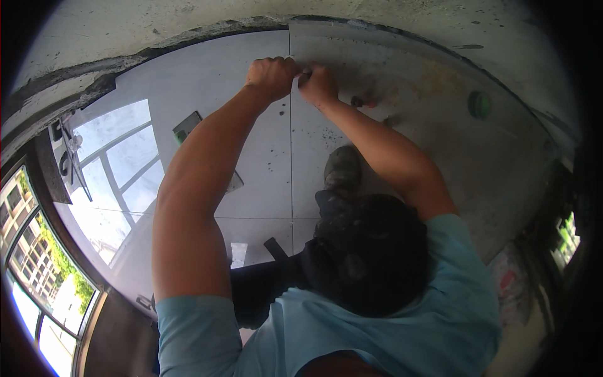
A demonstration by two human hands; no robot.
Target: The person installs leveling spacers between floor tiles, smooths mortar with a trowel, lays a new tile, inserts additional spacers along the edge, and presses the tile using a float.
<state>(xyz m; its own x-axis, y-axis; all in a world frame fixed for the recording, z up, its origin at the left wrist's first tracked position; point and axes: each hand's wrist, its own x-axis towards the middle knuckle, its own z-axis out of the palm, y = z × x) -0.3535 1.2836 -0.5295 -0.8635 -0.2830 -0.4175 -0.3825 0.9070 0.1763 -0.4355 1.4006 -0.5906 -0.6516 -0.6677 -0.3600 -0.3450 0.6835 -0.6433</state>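
Observation:
My left hand (273,74) and my right hand (318,85) are close together at the far end of a straight joint between floor tiles, near the wall. Both are closed, fingers curled. A small dark bit of something shows at my right thumb; its kind is hidden by the grip. What my left fist holds, if anything, cannot be seen. Pale glossy tiles (251,147) lie left of the joint, and a dusty tile (402,94) lies to its right. Dark crumbs (276,151) are scattered along the joint.
A flat grey tool with a green part (186,125) lies partly behind my left forearm. A small dark and red object (362,102) sits right of my hands, a green round object (479,105) farther right. Black-and-metal tools (70,160) lie left. My shoe (343,166) stands near the joint.

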